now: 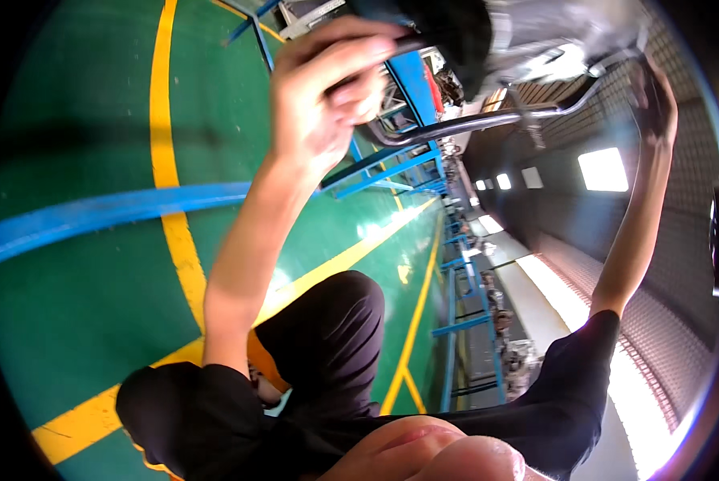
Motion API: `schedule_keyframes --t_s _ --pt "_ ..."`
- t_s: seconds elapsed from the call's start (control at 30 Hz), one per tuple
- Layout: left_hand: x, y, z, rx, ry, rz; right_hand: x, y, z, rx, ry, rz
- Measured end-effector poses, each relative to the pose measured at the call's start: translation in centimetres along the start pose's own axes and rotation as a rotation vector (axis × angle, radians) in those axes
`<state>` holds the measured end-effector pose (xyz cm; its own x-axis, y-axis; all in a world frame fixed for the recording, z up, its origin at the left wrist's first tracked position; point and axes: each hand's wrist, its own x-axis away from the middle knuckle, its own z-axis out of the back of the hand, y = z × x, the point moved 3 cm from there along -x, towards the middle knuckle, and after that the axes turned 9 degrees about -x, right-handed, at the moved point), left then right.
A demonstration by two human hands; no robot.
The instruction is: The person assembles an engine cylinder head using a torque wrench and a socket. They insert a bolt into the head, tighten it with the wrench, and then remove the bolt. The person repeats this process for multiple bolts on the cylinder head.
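My left hand point(327, 100) is raised at the upper middle, its fingers curled round a dark bar. A black bent tube point(472, 124) curves out from beside that hand and runs right, toward a shiny metal piece point(616, 60). Above it hang a blurred black part point(456, 36) and a silvery metal assembly point(564, 32). At the upper right, my right hand point(654, 104) reaches up beside the end of the metal piece. Its fingers are dark and smeared, so their grip does not show.
A blue rail point(119, 212) crosses at left above a green floor point(63, 321) with yellow lines point(163, 120). Blue racks point(464, 325) holding metal parts point(520, 365) stretch away at middle right. My bent knee point(343, 305) is below my left arm.
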<state>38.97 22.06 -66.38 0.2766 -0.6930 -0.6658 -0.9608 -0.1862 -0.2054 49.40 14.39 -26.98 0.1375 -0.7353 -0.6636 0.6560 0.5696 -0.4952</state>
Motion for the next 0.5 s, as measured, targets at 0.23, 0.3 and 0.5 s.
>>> schedule_keyframes --t_s 0.23,0.3,0.5 --pt "0.9 -1.0 -1.0 -0.076 0.136 0.099 -4.1 1.4 4.7 -0.030 -0.656 0.068" --pt "0.8 -0.6 -0.4 0.022 0.099 -0.007 -4.4 1.3 0.1 -0.088 -0.659 0.140" --pt "2.9 0.3 -0.4 -0.149 0.303 0.071 -5.7 2.5 -0.9 0.210 -0.616 0.363"
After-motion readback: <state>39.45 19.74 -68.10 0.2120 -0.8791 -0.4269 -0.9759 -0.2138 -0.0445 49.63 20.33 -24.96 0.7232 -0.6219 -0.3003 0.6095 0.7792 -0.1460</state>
